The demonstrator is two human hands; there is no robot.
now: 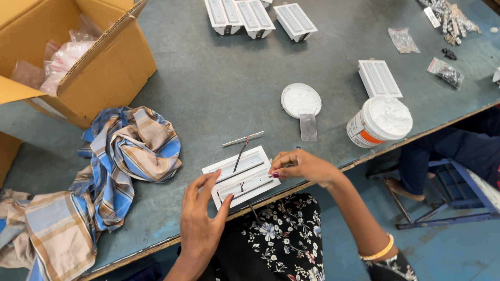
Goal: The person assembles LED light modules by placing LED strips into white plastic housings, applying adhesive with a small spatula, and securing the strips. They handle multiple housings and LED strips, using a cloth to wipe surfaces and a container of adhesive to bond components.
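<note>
Grey-green surface (219,88) strewn with work: white fixture (242,176) lying at the near edge, 6 o'clock, with wires (240,154) and a thin strip (242,139) just beyond it at 12. Left hand (202,218) open, fingers spread, thumb touching the fixture's near left edge; right hand (302,165) curled, fingertips pinched at its right end, holding what cannot be told. Judged midway: four more fixtures (295,21) waiting toward 12 and 2 o'clock, paste tub (380,120) uncapped at 3, lid (300,100) beside it, cloth (125,151) at 9, box (99,67) at 10.
</note>
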